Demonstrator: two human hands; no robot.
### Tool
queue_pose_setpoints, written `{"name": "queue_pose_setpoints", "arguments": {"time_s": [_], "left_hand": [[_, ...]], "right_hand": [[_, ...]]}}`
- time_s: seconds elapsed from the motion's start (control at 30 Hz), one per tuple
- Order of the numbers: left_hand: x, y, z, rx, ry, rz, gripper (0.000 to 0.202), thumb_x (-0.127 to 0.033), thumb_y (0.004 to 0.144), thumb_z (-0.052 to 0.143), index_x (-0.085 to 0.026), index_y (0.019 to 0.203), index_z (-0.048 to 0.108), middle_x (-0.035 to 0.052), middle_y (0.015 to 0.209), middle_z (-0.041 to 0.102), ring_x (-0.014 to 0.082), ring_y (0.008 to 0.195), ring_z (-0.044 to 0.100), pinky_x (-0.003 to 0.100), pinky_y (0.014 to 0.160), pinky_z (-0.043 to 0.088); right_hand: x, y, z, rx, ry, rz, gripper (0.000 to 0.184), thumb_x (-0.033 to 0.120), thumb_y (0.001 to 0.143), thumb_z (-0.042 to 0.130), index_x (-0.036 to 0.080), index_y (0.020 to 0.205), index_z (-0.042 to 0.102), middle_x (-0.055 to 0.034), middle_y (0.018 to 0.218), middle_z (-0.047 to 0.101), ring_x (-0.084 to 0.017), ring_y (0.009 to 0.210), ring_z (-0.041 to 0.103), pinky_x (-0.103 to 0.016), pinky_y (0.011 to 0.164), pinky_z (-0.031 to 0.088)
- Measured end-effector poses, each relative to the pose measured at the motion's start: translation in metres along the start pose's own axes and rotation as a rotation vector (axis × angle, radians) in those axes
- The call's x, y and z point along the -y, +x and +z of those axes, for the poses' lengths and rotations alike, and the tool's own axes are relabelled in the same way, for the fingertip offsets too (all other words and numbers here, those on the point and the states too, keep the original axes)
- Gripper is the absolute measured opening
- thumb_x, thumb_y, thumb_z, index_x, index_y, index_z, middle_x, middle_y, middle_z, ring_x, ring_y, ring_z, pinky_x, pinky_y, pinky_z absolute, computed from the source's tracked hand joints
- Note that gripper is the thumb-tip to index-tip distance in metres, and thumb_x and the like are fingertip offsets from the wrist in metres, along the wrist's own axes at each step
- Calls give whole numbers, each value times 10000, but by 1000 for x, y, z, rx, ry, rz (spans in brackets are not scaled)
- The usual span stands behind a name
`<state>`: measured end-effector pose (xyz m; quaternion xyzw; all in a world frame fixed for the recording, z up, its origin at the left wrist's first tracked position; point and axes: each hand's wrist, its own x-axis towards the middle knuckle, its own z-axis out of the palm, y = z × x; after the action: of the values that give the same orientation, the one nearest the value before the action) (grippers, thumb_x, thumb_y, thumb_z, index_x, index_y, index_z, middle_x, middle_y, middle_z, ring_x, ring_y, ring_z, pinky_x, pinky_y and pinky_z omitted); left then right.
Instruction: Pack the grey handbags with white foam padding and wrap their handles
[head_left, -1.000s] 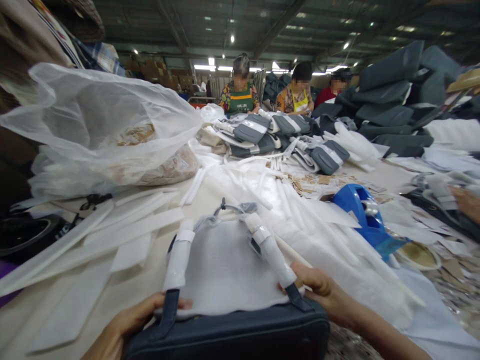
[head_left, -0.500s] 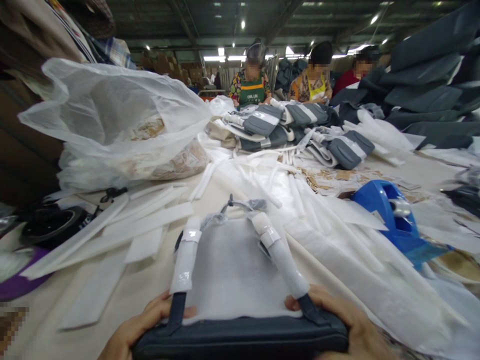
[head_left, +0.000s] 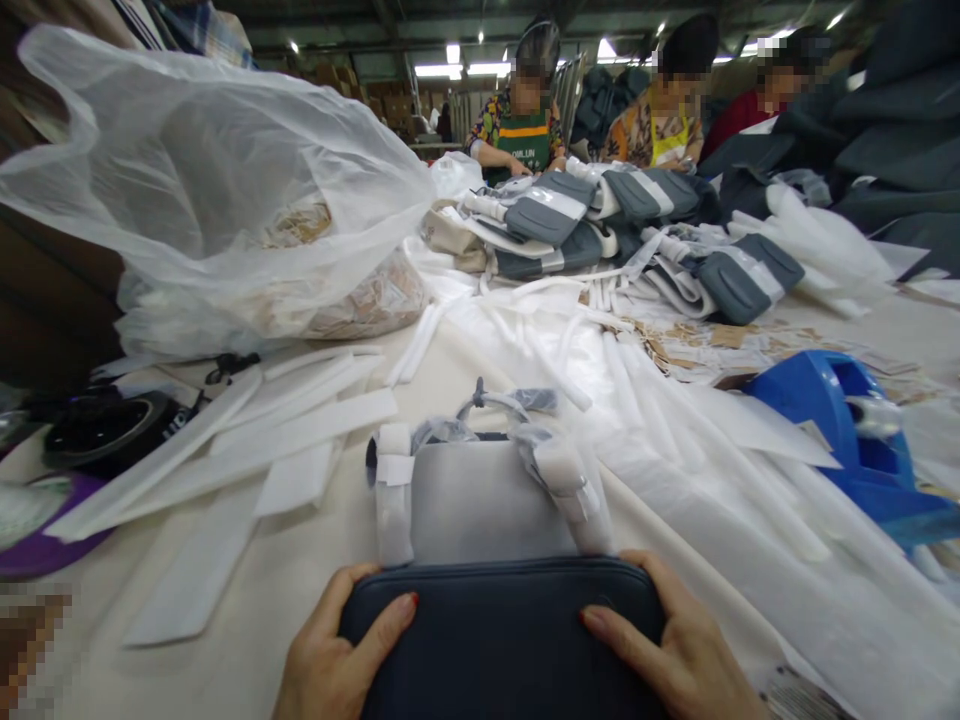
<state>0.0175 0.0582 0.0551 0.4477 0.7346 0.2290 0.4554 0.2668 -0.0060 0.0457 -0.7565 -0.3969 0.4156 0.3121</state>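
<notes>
Gripping dark navy bag [head_left: 510, 650] at the near side of the table [head_left: 289, 600], smooth panel facing the head camera. Clasping its left end with the left hand [head_left: 341, 640], thumb lying on the panel, remaining fingers mostly hidden around the outer edge. Clasping its right end with the right hand [head_left: 671, 640], nearly mirroring the left. Being unable to tell from this view whether resting its weight on the table or in the hands.

Judging even pressure from both thumbs best for controlling the bag without creasing the panel. Recommending holding the far edge level and pressing with thumb pads rather than nails, against scratching.

Noting pale grey sheet [head_left: 480, 500] showing just beyond that edge, lying between left foam-wrapped strap [head_left: 394, 510] and right foam-wrapped strap [head_left: 574, 490]. Advising guarding both wraps against pinching or slipping.

Observing loose white foam strips [head_left: 247, 450] spreading to the left and blue tape dispenser [head_left: 799, 395] standing well apart on the right. Recording, farther out, translucent plastic bag [head_left: 225, 190], heaped wrapped bags [head_left: 551, 205] and a co-worker in green apron [head_left: 517, 150].
</notes>
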Motion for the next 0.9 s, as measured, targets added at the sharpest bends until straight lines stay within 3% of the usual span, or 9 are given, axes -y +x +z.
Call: {"name": "queue_pose_setpoints", "arguments": {"time_s": [0.1, 0.23, 0.33, 0.43, 0.5, 0.6, 0.7, 0.83, 0.9], "left_hand": [[11, 14, 1, -68, 55, 125, 539, -639, 575, 643, -228, 910, 543, 2, 719, 697, 239, 659, 663, 300, 600, 543], [22, 25, 0, -92, 48, 177, 632, -630, 581, 641, -217, 1032, 483, 87, 992, 683, 294, 943, 641, 416, 878, 499], [20, 26, 0, -58, 73, 174, 673, -637, 568, 624, -208, 1056, 450, 125, 1032, 665, 315, 982, 623, 470, 931, 453], [13, 26, 1, -62, 87, 200, 661, -627, 569, 601, -203, 1049, 437, 141, 1038, 654, 327, 1010, 611, 481, 946, 433], [10, 26, 2, -65, 96, 216, 655, -623, 563, 592, -198, 1036, 431, 141, 1007, 654, 329, 991, 618, 477, 931, 442], [9, 25, 0, -73, 140, 238, 653, -612, 582, 560, -178, 1050, 427, 146, 984, 645, 326, 936, 631, 482, 894, 463], [5, 16, -3, -164, 325, 367, 577, -536, 671, 508, -143, 1089, 457, 170, 1060, 610, 342, 992, 598, 518, 885, 457], [-26, 3, 12, -350, 614, 777, 293, -240, 804, 451, -134, 1060, 546, 159, 1174, 561, 302, 1122, 509, 484, 976, 407], [-53, 7, 31, -258, 720, 890, 265, -123, 865, 385, -129, 1054, 570, 135, 1173, 571, 240, 1131, 504, 402, 1014, 390]], "right_hand": [[-4, 5, 3, -45, -65, 3, 495, 576, 721, 554, 219, 1061, 523, 40, 673, 688, -180, 510, 600, -275, 548, 447], [-22, 6, 5, -61, -199, -115, 512, 576, 800, 513, 202, 1146, 471, 43, 597, 662, -189, 464, 606, -284, 516, 480], [-33, 7, 6, -332, -428, -494, 516, 564, 853, 492, 175, 1192, 468, -65, 814, 703, -242, 690, 677, -331, 606, 523], [-30, 8, 7, -597, -664, -883, 387, 444, 893, 502, 175, 1169, 542, -159, 1105, 631, -306, 973, 619, -421, 778, 486], [-22, 8, 11, -548, -741, -1094, 274, 251, 930, 433, 197, 1149, 589, -116, 1102, 643, -267, 997, 599, -408, 831, 448], [-13, 9, 19, -422, -701, -1315, 399, 46, 890, 316, 152, 1135, 612, -68, 1065, 683, -201, 1004, 590, -358, 872, 428], [-14, 11, 26, -417, -655, -1312, 399, 16, 858, 330, 110, 1117, 617, -80, 1066, 688, -205, 1000, 585, -376, 876, 439], [-18, 12, 26, -387, -662, -1327, 415, 3, 824, 361, 117, 1140, 605, -88, 1080, 684, -209, 1003, 592, -388, 857, 474], [-18, 12, 25, -388, -698, -1338, 445, -9, 800, 359, 118, 1154, 596, -93, 1089, 682, -214, 1000, 601, -397, 849, 489]]}}
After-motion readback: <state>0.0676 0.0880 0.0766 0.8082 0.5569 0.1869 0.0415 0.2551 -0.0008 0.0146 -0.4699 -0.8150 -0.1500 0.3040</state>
